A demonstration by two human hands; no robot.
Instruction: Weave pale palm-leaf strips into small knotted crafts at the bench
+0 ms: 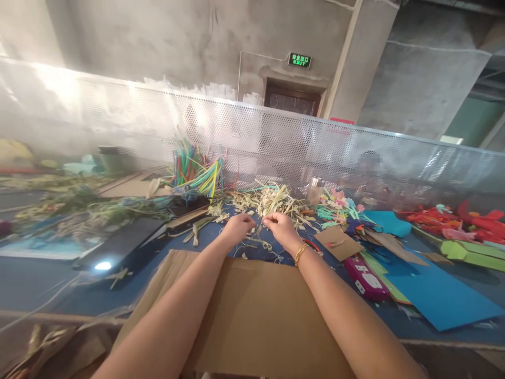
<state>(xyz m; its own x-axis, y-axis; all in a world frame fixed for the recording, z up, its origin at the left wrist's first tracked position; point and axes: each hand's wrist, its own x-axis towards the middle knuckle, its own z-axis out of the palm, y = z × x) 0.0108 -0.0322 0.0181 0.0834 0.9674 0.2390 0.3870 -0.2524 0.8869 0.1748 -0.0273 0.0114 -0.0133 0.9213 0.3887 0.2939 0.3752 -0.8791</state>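
Both hands are over the blue table, just past the far edge of a cardboard sheet (252, 310). My left hand (238, 229) is closed in a pinch; anything between its fingers is too small to make out. Close to its right, my right hand (282, 228) also pinches, with thumb and fingertips together and the held thing unclear. A gold bracelet (301, 254) circles the right wrist. Just beyond the hands lies a heap of pale dried husk strips (278, 199). Thin scraps (260, 242) are scattered between and below the hands.
Colourful pipe cleaners (193, 168) stand at the back left, near a dark flat box (126, 242). A lidded jar (315, 190) is behind the heap. To the right lie a purple case (365, 279), blue sheets (442, 295) and red material (430, 217). A perforated metal screen (236, 131) runs behind.
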